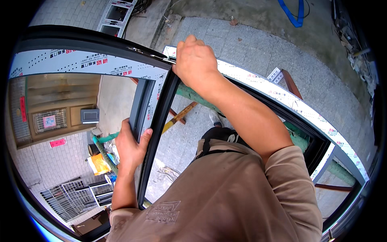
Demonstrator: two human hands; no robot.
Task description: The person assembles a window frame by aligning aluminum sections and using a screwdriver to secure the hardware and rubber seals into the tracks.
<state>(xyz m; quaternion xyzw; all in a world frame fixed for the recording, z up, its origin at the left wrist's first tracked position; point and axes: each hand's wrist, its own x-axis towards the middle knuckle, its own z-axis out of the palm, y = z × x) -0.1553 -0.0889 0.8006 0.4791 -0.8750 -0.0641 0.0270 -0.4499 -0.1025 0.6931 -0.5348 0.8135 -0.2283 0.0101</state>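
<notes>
My left hand wraps the dark upright bar of the window frame, fingers clamped around it. My right hand is closed tight on the frame's top corner. Protective film covers the rails. Below lie grey paving, a blue strap and a green pipe; my shirt blocks the bar's lower end.

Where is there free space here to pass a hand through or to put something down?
The opening in the dark window frame between the left hand on the mullion and the right forearm is free for a hand. The grey paved ground beyond the right hand is mostly bare. It is crowded at lower left, around the metal grilles and orange bag.
</notes>
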